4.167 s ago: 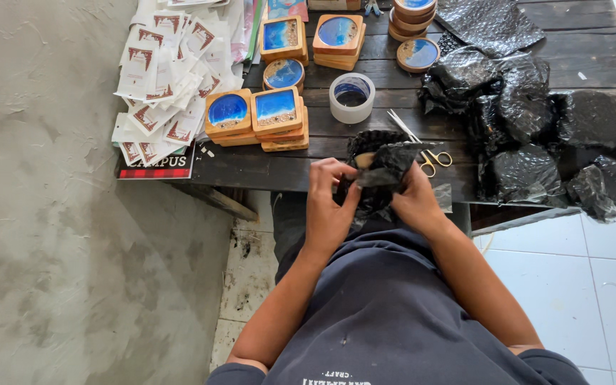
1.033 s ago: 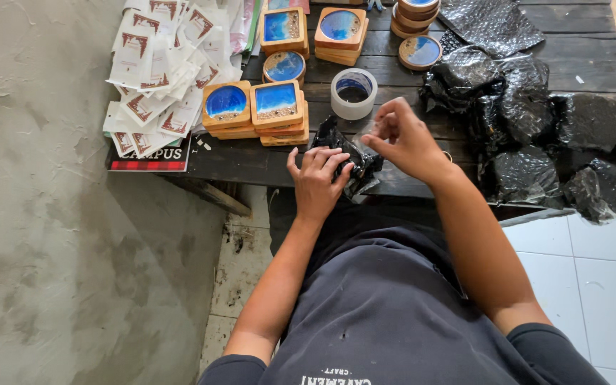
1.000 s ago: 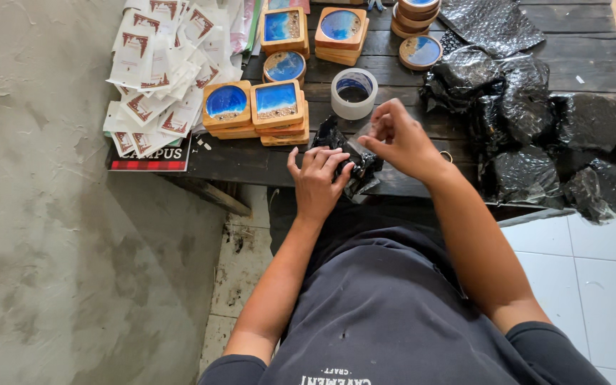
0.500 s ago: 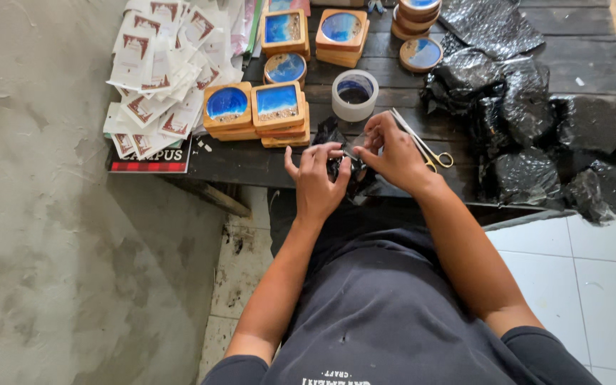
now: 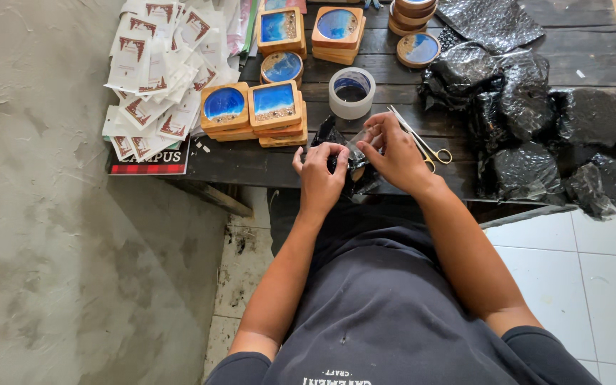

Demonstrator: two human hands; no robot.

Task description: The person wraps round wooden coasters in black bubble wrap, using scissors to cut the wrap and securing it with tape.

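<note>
Now gripping a black bubble-wrapped bundle (image 5: 338, 151) with left hand (image 5: 320, 173) fingers at the worktop (image 5: 251, 158) edge. Pinching a clear tape strip (image 5: 357, 140) over it with right hand (image 5: 393, 153) fingers, just beside scissors (image 5: 422, 142) and tape roll (image 5: 351, 93).

Left hand (image 5: 320, 175) and right hand (image 5: 392, 151) pinched a small black-wrapped bundle (image 5: 342, 158) at the near edge of the dark wooden table (image 5: 251, 160). Tape roll (image 5: 351, 92) stood just beyond; scissors (image 5: 422, 141) lay by the right hand. Square blue-and-wood coasters (image 5: 254, 113) stacked left; black bubble-wrap parcels (image 5: 536, 121) heaped right.
</note>
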